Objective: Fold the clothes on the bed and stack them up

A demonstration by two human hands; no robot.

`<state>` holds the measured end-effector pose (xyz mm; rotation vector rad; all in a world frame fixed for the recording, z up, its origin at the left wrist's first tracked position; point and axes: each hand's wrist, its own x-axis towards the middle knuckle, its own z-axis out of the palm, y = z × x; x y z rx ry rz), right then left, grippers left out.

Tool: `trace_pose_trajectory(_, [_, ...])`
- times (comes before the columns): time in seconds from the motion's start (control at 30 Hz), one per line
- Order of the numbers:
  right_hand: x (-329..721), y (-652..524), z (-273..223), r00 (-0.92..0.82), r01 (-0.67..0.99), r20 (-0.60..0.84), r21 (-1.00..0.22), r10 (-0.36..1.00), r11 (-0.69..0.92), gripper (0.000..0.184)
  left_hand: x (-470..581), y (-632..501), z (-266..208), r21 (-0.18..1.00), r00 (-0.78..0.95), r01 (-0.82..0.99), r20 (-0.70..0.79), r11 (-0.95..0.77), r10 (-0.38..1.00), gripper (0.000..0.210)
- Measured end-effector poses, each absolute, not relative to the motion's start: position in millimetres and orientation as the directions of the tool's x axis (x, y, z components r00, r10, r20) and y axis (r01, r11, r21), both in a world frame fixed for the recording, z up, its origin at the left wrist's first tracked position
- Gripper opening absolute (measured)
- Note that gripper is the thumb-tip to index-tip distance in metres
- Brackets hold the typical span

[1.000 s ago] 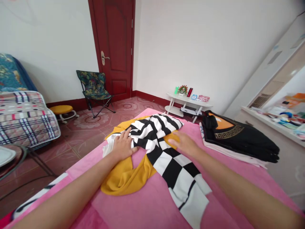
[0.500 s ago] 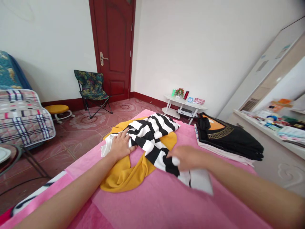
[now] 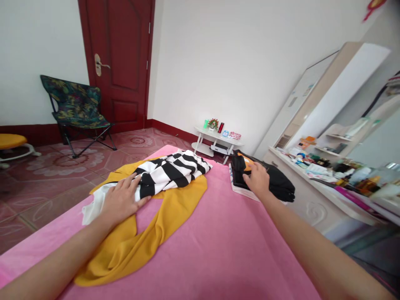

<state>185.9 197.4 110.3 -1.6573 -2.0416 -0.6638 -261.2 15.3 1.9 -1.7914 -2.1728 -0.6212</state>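
Observation:
My left hand (image 3: 123, 202) lies flat, fingers spread, on the left end of a black-and-white striped garment (image 3: 175, 171), where a white part (image 3: 93, 208) sticks out. Beneath it, a mustard-yellow garment (image 3: 178, 204) spreads loosely across the pink bed cover (image 3: 225, 233). At the right, my right hand (image 3: 258, 179) is over the near left side of a stack of folded clothes, fingers apart. On top of that stack is a black garment (image 3: 279, 181) with an orange patch near its neck. Whether my fingertips press on it, I cannot tell.
A low white table (image 3: 215, 135) with small items stands beyond the bed. To the right runs a dresser (image 3: 300, 175) crowded with bottles and packets. A folding chair (image 3: 78, 108) and a yellow stool (image 3: 12, 141) stand on the tiled floor at left, near a red door (image 3: 121, 54).
My right hand has left the striped sleeve and moved right to the folded black clothes. The sleeve now lies bunched with the striped garment. My left hand still rests there; the view has turned right.

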Motion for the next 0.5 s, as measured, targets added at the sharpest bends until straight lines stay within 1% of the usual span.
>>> trace_pose_trajectory(0.07, [218, 221, 116, -0.089, 0.996, 0.543, 0.061, 0.835, 0.066, 0.059, -261, 16, 2, 0.160, -0.206, 0.976, 0.455, 0.148, 0.867, 0.073])
trace_pose_trajectory(0.13, [244, 245, 119, -0.030, 0.999, 0.410, 0.030, 0.912, 0.019, 0.066, -260, 17, 3, 0.154, -0.206, 0.976, 0.446, 0.152, 0.871, 0.073])
trace_pose_trajectory(0.2, [263, 261, 115, -0.001, 1.000, 0.278, -0.008, 0.961, 0.003, 0.059, -259, 18, 4, 0.139, -0.204, 0.978, 0.436, 0.159, 0.876, 0.072])
trace_pose_trajectory(0.27, [273, 268, 106, 0.012, 1.000, 0.209, -0.029, 0.978, -0.006, 0.046, -259, 18, 4, 0.123, -0.197, 0.980, 0.434, 0.159, 0.879, 0.072])
trace_pose_trajectory(0.33, [275, 263, 96, 0.032, 0.998, 0.218, -0.051, 0.976, -0.021, 0.037, -259, 19, 4, 0.118, -0.195, 0.980, 0.440, 0.159, 0.876, 0.073])
trace_pose_trajectory(0.37, [275, 257, 92, 0.051, 0.996, 0.244, -0.089, 0.968, -0.030, 0.034, -259, 20, 4, 0.120, -0.198, 0.980, 0.443, 0.161, 0.874, 0.074])
trace_pose_trajectory(0.43, [273, 243, 90, 0.106, 0.979, 0.309, -0.197, 0.945, -0.045, 0.026, -260, 20, 3, 0.125, -0.200, 0.979, 0.443, 0.161, 0.874, 0.074])
trace_pose_trajectory(0.5, [269, 230, 99, 0.177, 0.950, 0.352, -0.304, 0.919, -0.067, 0.022, -262, 20, 2, 0.129, -0.196, 0.980, 0.449, 0.154, 0.872, 0.074])
